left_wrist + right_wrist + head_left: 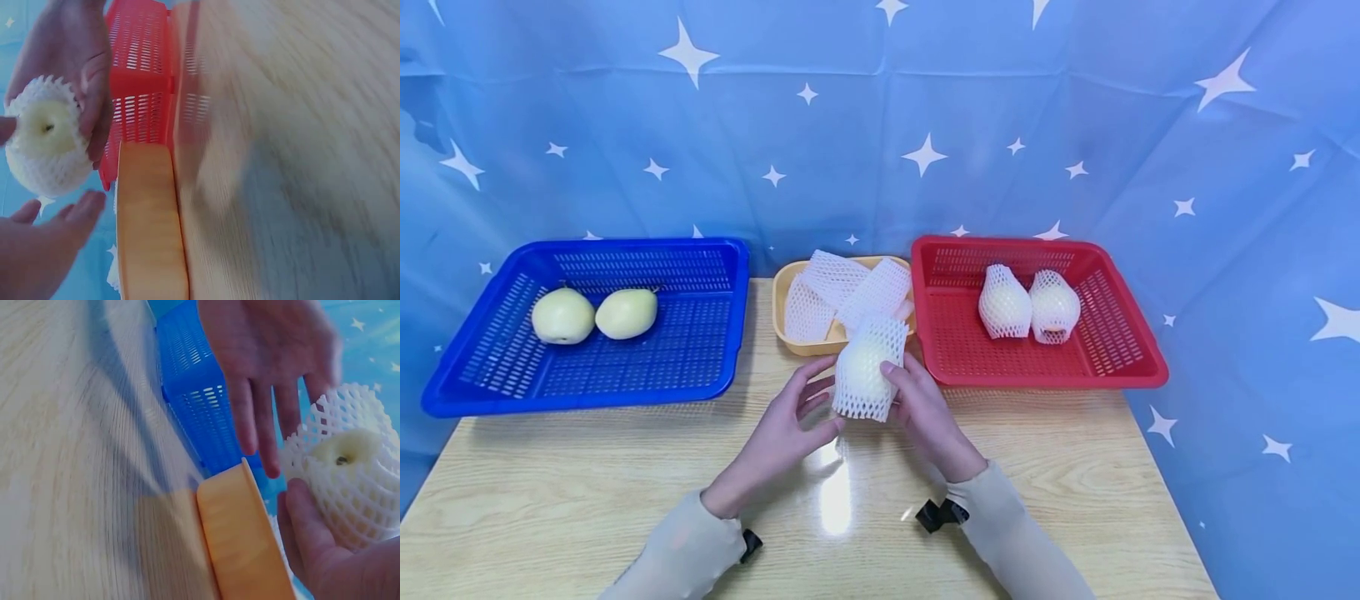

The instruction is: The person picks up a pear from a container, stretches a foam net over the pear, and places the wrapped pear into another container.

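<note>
Fingers [892,372] of your right hand [928,417] grip a pale fruit [362,444] inside a white net [863,375], in front of the yellow tray [805,347]. Your left hand [778,429] has loose, spread fingers beside it. More nets [831,279] lie in the tray. Left of it, a blue basket [692,333] has two bare fruits [563,317]; right, a red basket [955,342] has two netted fruits [1004,304].

Left hand [784,429] with fingers spread, right hand [927,415] gripping, forearms [677,546] angled inward
</note>
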{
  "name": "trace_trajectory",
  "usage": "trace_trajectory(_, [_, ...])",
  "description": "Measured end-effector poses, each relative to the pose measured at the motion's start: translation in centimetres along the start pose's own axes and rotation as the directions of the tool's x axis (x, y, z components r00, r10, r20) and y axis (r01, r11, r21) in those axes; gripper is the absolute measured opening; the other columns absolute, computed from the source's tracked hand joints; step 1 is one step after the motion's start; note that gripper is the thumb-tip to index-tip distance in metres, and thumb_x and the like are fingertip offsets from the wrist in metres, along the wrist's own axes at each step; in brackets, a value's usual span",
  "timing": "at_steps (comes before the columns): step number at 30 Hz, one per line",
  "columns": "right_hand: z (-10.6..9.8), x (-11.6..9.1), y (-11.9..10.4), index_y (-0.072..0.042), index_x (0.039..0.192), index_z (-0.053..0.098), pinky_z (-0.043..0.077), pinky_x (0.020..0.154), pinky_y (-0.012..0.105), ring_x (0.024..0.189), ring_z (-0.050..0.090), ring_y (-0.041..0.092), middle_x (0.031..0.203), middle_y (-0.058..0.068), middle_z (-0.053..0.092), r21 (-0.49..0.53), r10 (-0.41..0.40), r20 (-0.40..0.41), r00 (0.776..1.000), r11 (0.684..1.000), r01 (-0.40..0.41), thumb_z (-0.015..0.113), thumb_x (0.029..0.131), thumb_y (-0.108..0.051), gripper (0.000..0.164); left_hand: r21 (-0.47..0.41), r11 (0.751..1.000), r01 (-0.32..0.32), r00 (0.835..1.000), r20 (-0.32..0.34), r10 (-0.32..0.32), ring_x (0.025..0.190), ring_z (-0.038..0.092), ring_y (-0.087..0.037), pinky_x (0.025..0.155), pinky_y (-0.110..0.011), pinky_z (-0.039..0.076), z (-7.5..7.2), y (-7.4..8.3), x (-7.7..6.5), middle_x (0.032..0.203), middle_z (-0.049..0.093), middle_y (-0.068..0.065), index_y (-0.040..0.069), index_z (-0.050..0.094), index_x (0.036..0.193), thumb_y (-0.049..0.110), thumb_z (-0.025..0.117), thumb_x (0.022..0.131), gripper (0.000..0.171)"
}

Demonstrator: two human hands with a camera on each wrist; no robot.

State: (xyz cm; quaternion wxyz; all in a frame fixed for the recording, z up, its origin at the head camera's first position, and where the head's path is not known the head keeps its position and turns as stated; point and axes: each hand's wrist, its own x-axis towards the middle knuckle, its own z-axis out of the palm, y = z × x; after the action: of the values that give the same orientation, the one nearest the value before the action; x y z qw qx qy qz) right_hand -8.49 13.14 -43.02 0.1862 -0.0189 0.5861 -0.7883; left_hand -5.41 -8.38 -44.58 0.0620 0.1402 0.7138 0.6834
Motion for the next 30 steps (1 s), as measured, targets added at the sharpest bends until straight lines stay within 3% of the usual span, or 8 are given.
trace_trajectory(4, [0.1, 0.1, -0.1, -0.002, 0.153, 0.033, 0.058, 0.09, 0.034, 0.111, 0.067, 0.016, 0.131, 0.013, 0.06, 0.016, -0.006, 0.006, 1.0, 1.0, 0.006, 0.046, 0.108, -0.025, 0.052, 0.146, 0.985, -0.096, 0.988, -0.104, 0.112, 0.126, 0.059, -0.039, 0.103, -0.043, 0.053, 0.6, -0.5, 0.2, 0.142, 0.053, -0.015, 0.002, 0.05, 0.141, -0.009, 0.082, 0.08, 0.069])
trace_trajectory(10, [0.5, 0.1, -0.1, -0.002, 0.153, 0.033, 0.059, 0.086, 0.033, 0.108, 0.069, 0.015, 0.127, 0.01, 0.063, 0.034, -0.013, -0.001, 1.0, 0.999, 0.013, 0.046, 0.108, -0.025, 0.052, 0.236, 0.951, -0.202, 0.939, -0.229, 0.257, 0.109, 0.066, -0.03, 0.09, -0.047, 0.059, 1.3, -0.5, 0.6, 0.12, 0.06, -0.012, 0.0, 0.062, 0.118, -0.018, 0.081, 0.076, 0.05])
trace_trajectory(19, [0.5, 0.1, 0.1, -0.002, 0.153, 0.035, 0.058, 0.084, 0.03, 0.107, 0.069, 0.014, 0.124, 0.007, 0.065, 0.073, -0.026, -0.008, 1.0, 0.997, 0.027, 0.043, 0.109, -0.025, 0.051, 0.297, 0.919, -0.259, 0.886, -0.306, 0.349, 0.094, 0.068, -0.021, 0.082, -0.027, 0.061, 1.7, -0.6, 0.8, 0.102, 0.068, -0.007, 0.001, 0.07, 0.099, -0.023, 0.072, 0.078, 0.032])
trace_trajectory(23, [0.5, 0.1, 0.1, -0.002, 0.152, 0.037, 0.059, 0.08, 0.029, 0.105, 0.069, 0.014, 0.123, 0.008, 0.065, 0.08, -0.028, -0.035, 0.999, 0.996, 0.031, 0.044, 0.109, -0.027, 0.05, 0.297, 0.905, -0.304, 0.882, -0.271, 0.385, 0.09, 0.067, -0.018, 0.079, -0.026, 0.061, 1.6, -0.7, 0.7, 0.099, 0.068, -0.007, 0.003, 0.071, 0.095, -0.026, 0.067, 0.077, 0.034])
trace_trajectory(30, [0.6, 0.2, 0.0, 0.001, 0.149, 0.039, 0.059, 0.085, 0.03, 0.107, 0.067, 0.015, 0.122, 0.01, 0.063, 0.065, -0.041, -0.066, 0.997, 0.997, 0.045, 0.044, 0.109, -0.026, 0.049, 0.285, 0.867, -0.409, 0.886, -0.103, 0.452, 0.09, 0.069, -0.022, 0.079, -0.028, 0.062, 1.4, -0.8, 0.2, 0.099, 0.069, -0.007, 0.005, 0.072, 0.099, -0.022, 0.069, 0.081, 0.033])
